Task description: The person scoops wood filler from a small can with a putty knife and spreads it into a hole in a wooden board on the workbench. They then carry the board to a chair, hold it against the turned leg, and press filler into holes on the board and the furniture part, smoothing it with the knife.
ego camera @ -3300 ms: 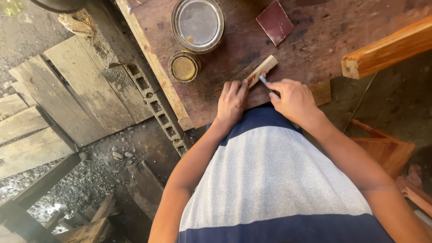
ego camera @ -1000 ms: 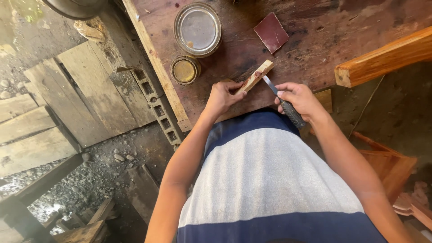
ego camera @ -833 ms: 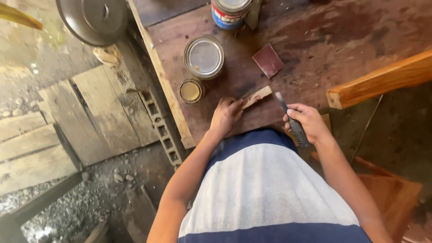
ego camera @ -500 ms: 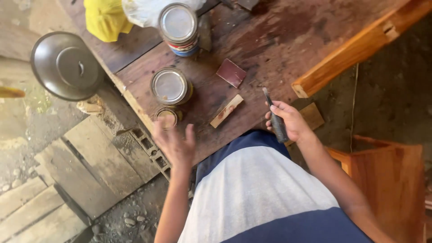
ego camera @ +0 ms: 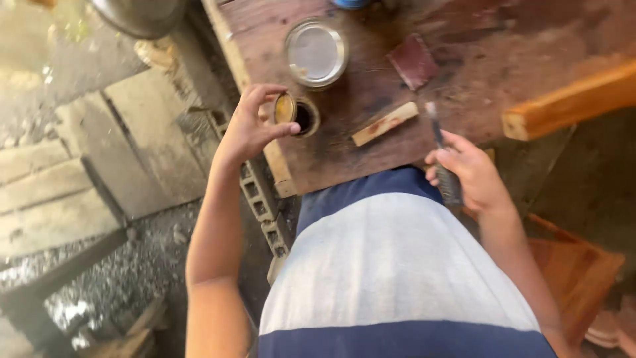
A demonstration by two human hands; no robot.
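Observation:
My left hand [ego camera: 250,126] pinches a small round gold lid [ego camera: 285,108], tilted up off a small dark tin [ego camera: 307,117] at the left edge of the worn wooden table [ego camera: 477,86]. My right hand [ego camera: 467,172] grips the dark handle of a narrow-bladed tool [ego camera: 442,159], blade pointing away from me over the table's front edge. A small pale wooden block [ego camera: 385,123] lies loose on the table between my hands, touched by neither.
A larger round can with a shiny lid [ego camera: 316,52] stands behind the tin. A dark red sandpaper piece [ego camera: 412,61] lies beside it. A wooden beam [ego camera: 570,99] crosses at the right. A metal pot [ego camera: 139,14] and planks [ego camera: 99,152] lie left, below the table.
My left hand let go of the wooden block, swung left and lifted the lid off the small tin. My right hand drew the tool back from the block toward the table's edge.

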